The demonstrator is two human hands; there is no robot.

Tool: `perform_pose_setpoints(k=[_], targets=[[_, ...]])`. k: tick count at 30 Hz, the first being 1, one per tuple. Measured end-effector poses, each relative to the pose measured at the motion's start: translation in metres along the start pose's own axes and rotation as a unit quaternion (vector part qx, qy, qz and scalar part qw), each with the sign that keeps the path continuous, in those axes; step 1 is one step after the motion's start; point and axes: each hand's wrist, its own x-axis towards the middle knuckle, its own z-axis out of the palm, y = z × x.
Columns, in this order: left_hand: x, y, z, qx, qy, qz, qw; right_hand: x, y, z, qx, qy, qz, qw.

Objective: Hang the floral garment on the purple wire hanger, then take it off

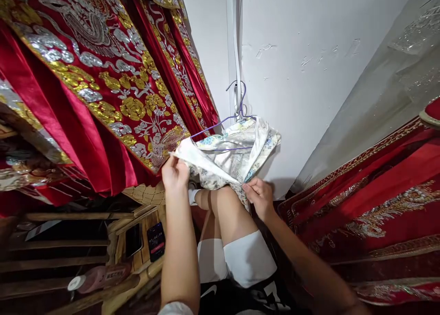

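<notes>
A thin white floral shirt [213,176] with blue and yellow flowers hangs on a purple wire hanger [210,127] in front of me. Its collar side gapes open, so the lower bar of the hanger shows across it. My left hand [176,172] pinches the shirt's left edge near the hanger's end. At the lower front, where the two front edges meet, my right hand [260,195] is closed on the cloth. The exact spot under its fingertips is hidden. The hanger's hook sits by a white metal upright [236,40] against the wall.
Red costumes embroidered in gold and silver [134,109] hang at the left. More red beaded cloth [378,214] is at the right, below clear plastic sheeting. A bamboo bench [120,296] at lower left holds two phones [156,241] and a pink bottle [103,277].
</notes>
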Motion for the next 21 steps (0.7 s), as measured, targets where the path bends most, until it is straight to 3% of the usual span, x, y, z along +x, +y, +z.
perform_pose_setpoints(k=[2, 3, 6, 8, 12, 16, 19, 21], targets=[[-0.03, -0.014, 0.009, -0.146, 0.117, -0.165, 0.968, -0.016, 0.002, 0.01, 0.071, 0.061, 0.013, 0.996], [-0.045, -0.021, 0.017, -0.175, 0.141, -0.208, 0.952, -0.023, 0.003, 0.013, 0.101, 0.091, 0.025, 0.99], [-0.084, -0.041, 0.041, -0.215, 0.162, -0.28, 0.922, -0.039, 0.008, 0.012, 0.167, 0.147, 0.072, 0.972], [-0.099, -0.048, 0.052, -0.23, 0.134, -0.277, 0.923, -0.047, 0.009, 0.004, 0.18, 0.142, 0.098, 0.968], [-0.114, -0.034, 0.071, -0.222, 0.015, -0.168, 0.96, -0.054, 0.007, -0.015, 0.148, 0.097, 0.14, 0.974], [-0.138, -0.004, 0.092, -0.129, -0.14, -0.091, 0.977, -0.041, 0.001, -0.022, 0.097, 0.118, 0.138, 0.979], [-0.165, 0.012, 0.104, -0.02, -0.258, -0.05, 0.965, -0.02, -0.009, -0.021, 0.113, 0.07, 0.151, 0.98], [-0.178, 0.019, 0.109, 0.068, -0.357, 0.007, 0.932, -0.003, -0.018, -0.021, 0.148, 0.015, 0.166, 0.975]])
